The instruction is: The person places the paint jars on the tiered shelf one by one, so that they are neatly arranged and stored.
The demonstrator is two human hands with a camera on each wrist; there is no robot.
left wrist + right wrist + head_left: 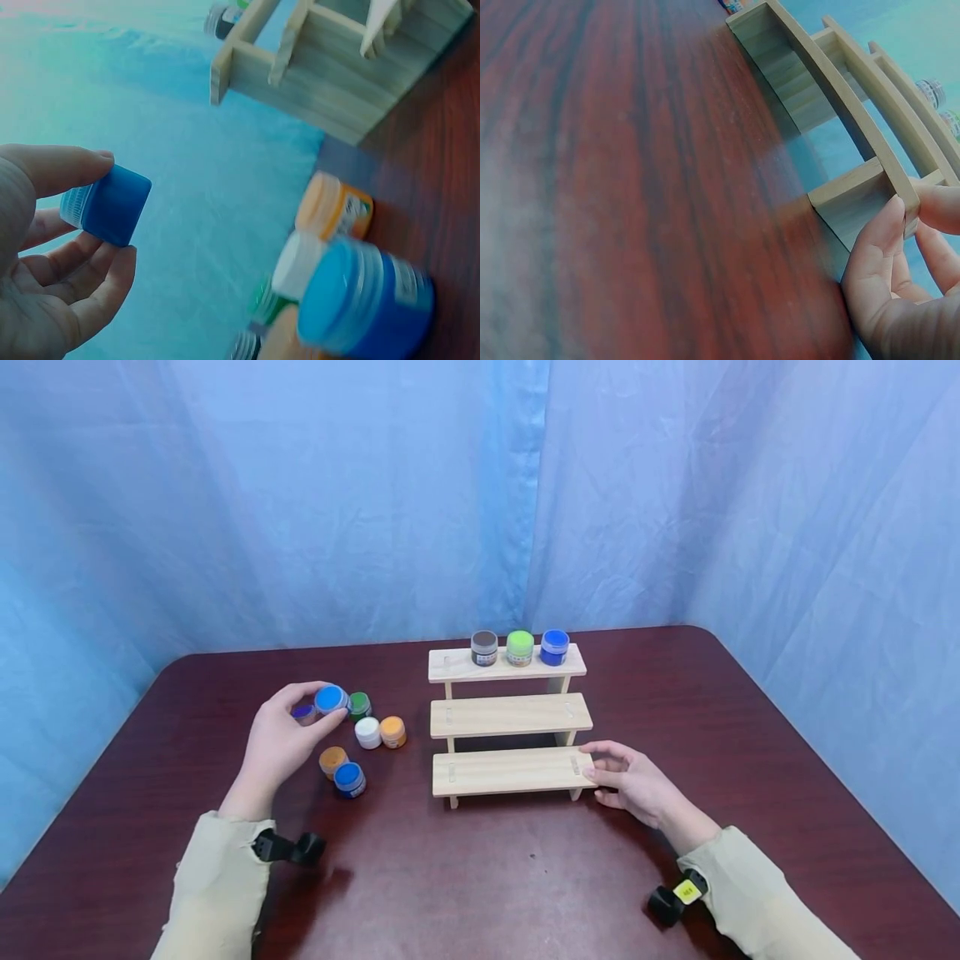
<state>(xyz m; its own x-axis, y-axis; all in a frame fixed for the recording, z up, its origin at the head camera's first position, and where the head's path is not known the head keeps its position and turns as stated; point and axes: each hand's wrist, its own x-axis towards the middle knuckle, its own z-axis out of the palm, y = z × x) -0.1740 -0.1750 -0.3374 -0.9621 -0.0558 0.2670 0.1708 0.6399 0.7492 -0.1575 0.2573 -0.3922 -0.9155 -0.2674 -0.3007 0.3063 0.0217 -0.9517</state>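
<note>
My left hand (281, 739) pinches a small paint jar with a bright blue lid (330, 699) between thumb and fingers. In the left wrist view this blue jar (116, 204) is tipped on its side, raised above the other jars. At the right end of a three-step wooden display stand (513, 716), my right hand (633, 781) grips the edge of the lowest board. Thumb and fingers sit on either side of that board (855, 135) in the right wrist view. On the top step stand a dark brown jar (484, 647), a light green jar (520, 648) and a blue jar (554, 647).
Left of the stand, several jars stand on the dark red table (480, 877): green (360, 705), white (367, 732), yellow-orange (393, 732), brown-orange (333, 762), blue (349, 779), and a purple-lidded one (303, 714) partly behind my left hand. A blue curtain (375, 502) hangs behind.
</note>
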